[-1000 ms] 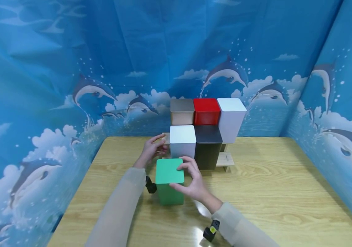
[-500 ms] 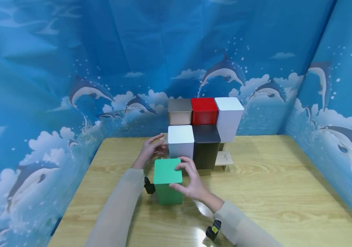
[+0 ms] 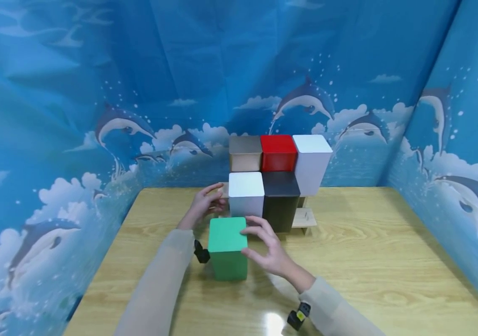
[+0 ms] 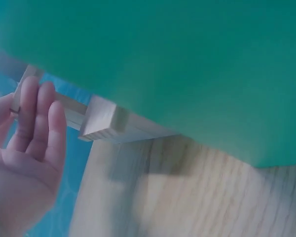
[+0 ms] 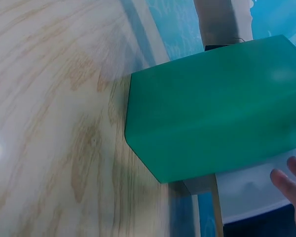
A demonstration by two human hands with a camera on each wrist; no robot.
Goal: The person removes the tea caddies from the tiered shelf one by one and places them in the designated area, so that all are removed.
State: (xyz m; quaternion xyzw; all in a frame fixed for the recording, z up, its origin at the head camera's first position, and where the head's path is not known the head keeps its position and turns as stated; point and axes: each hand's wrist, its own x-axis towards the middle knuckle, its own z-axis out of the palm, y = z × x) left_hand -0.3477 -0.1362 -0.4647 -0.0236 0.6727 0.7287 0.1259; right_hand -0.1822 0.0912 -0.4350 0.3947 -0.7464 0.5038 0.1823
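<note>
A tall green box [image 3: 228,263] stands upright in front of the other boxes. It fills much of both wrist views. My right hand [image 3: 273,254] is at its right side, fingers spread and relaxed; in the right wrist view the visible fingers [image 5: 286,185] are apart from the green surface. Beyond the green box, my left hand [image 3: 205,204] is at the left end of a wooden rack [image 3: 304,217]. In the left wrist view its thumb and curled fingers [image 4: 27,113] are around the end of a rack bar; the exact contact is partly hidden.
Behind the green box are a white box [image 3: 246,184] and a black box [image 3: 280,205]. A grey-brown box [image 3: 245,154], a red box [image 3: 278,153] and a taller white box [image 3: 313,165] form the back row. Dolphin-printed blue curtains [image 3: 205,60] surround the wooden table [image 3: 381,252].
My right hand has drawn back slightly to the right, its fingertips leaving the green box's top for its edge. The left hand and the boxes keep their places.
</note>
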